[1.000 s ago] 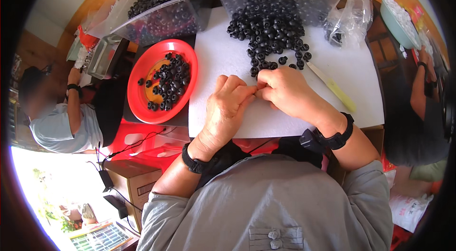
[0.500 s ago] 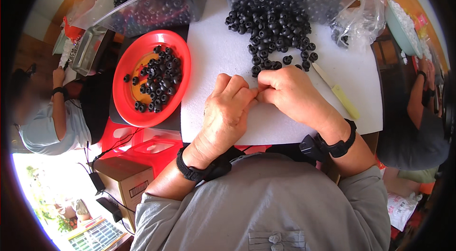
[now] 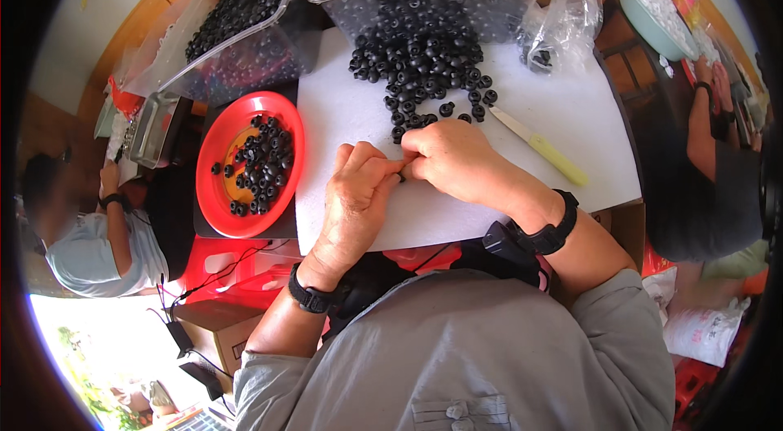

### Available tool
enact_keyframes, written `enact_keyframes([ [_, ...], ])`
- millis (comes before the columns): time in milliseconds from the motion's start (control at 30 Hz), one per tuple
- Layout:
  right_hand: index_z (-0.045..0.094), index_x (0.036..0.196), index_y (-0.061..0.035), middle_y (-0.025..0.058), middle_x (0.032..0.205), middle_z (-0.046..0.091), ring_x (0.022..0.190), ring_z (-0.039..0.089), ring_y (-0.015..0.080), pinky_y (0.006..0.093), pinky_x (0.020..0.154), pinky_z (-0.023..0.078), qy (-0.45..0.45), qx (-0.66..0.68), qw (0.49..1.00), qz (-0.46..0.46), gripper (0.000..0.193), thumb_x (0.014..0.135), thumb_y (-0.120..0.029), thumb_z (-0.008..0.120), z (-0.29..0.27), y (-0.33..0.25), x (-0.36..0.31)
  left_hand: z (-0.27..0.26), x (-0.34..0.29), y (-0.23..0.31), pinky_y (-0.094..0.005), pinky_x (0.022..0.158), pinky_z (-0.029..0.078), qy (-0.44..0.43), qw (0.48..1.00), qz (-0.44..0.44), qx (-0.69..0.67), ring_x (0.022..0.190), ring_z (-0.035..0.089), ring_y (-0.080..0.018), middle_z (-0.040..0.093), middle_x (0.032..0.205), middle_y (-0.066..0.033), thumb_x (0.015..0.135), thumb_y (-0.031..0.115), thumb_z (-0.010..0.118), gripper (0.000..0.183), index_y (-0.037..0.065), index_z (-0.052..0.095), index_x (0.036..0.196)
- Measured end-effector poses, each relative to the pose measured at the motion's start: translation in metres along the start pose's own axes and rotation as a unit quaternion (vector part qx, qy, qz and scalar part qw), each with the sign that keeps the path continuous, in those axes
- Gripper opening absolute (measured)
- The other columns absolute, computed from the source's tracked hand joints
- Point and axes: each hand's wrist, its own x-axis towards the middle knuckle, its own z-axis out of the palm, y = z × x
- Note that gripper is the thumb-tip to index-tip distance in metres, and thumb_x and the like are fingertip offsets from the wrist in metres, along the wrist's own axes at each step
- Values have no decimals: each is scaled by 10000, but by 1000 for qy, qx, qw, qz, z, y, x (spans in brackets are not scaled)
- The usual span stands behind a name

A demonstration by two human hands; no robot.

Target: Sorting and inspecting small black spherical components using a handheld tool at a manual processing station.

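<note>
My left hand (image 3: pixel 355 194) and my right hand (image 3: pixel 457 158) meet fingertip to fingertip above the white foam sheet (image 3: pixel 599 158). Both are closed in a pinch. A small black part (image 3: pixel 401 176) peeks out under the joined fingertips; most of it is hidden. Just beyond my right hand spreads a pile of small round black parts with holes (image 3: pixel 432 68). A knife with a pale yellow handle (image 3: pixel 559 160) lies to the right of that hand. Left of my left hand, a red oval plate (image 3: pixel 209 198) holds more black parts (image 3: pixel 267 158).
Two clear plastic bins, one at left (image 3: pixel 245 44) and one in the middle (image 3: pixel 391 11), hold black parts at the back. A crumpled clear bag (image 3: pixel 571 15) stands beside them. People sit at left (image 3: pixel 102 247) and right (image 3: pixel 730 194). A green basin (image 3: pixel 640 11) contains white pieces.
The whole view has shifted, with the tabletop now further left. My hands stay pinched together at nearly the same spot over the sheet. A dark bit now shows beneath the fingertips.
</note>
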Motion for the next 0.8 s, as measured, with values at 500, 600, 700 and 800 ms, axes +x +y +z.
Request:
enact_keyframes([
  [500,650,780,-38,168,702,649,700,640,381,474,638,477,16,-44,998,-42,107,799,-142,665,4,11,7,0,4,1,-340,767,459,-1,998,39,39,875,536,-249,588,910,-72,802,-102,664,254,28,696,1017],
  [600,662,785,-41,163,704,653,692,642,370,456,627,473,-1,2,998,-63,104,790,-145,677,0,14,5,0,3,0,-332,773,461,-3,999,32,28,881,537,-245,586,910,-67,815,-85,671,226,26,696,1010],
  [700,672,790,-42,161,708,656,687,643,363,446,621,467,-8,13,999,-42,106,783,-147,686,2,14,4,-1,2,1,-323,783,459,-10,1000,15,9,892,536,-237,586,913,-63,829,-65,679,196,22,696,1004],
  [800,676,793,-37,170,711,656,695,647,362,454,633,473,15,-4,999,-51,105,782,-141,676,6,13,3,0,2,3,-317,787,456,-17,1000,10,7,897,533,-230,584,913,-60,837,-57,681,178,18,694,999],
])
